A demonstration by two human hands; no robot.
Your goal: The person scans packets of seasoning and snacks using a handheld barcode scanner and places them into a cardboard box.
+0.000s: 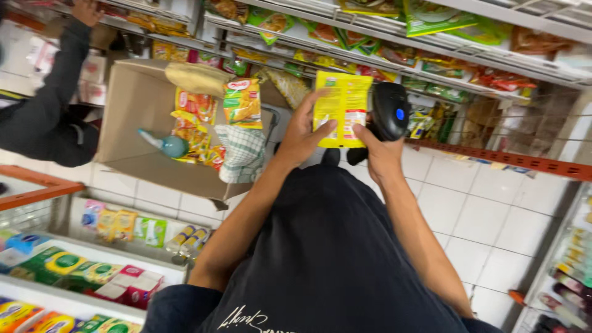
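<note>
A yellow packet is held up before the shelves by the left hand, its fingers closed on the packet's left edge. A black scanner is gripped in the right hand, just beside the packet. The packet would best be kept flat and steady, its printed back turned toward the scanner. Green and yellow sachets lie in a cardboard box to the left; green bags fill the upper shelves.
</note>
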